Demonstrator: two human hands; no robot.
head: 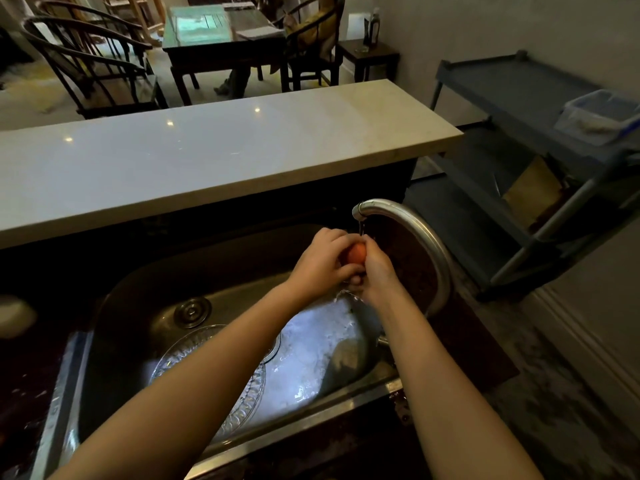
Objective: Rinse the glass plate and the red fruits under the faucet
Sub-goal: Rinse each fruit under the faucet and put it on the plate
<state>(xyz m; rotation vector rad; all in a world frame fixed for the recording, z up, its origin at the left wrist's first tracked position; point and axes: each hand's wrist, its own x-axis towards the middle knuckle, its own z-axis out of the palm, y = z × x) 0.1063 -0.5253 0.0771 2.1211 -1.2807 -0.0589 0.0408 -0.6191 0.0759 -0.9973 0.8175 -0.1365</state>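
long pale stone counter [207, 161] across mid frame, light spots mirrored on top. beyond it, dark wooden armchairs [93, 64] at left, dark dining table [221, 39] with green glossy top, another chair [311, 39] at its right side. small dark side table [372, 55] by the wall, bottle [374, 26] standing on it. grey-blue tiered cart [519, 98] at right, clear plastic bin [595, 116] on top shelf. pale rounded object [15, 315] at left edge, unclear.

This is a kitchen or service counter opening onto a dining room. A stainless steel sink [145, 292] with a round drain [192, 311] sits under a curved metal faucet [415, 230] with water running. Behind it rises a pale stone ledge [207, 161]; beyond stand a dark wooden dining table [221, 39] and curved-back wooden chairs [93, 71]. At the right is a grey tiered utility cart [519, 95] carrying a plastic bin [595, 116].
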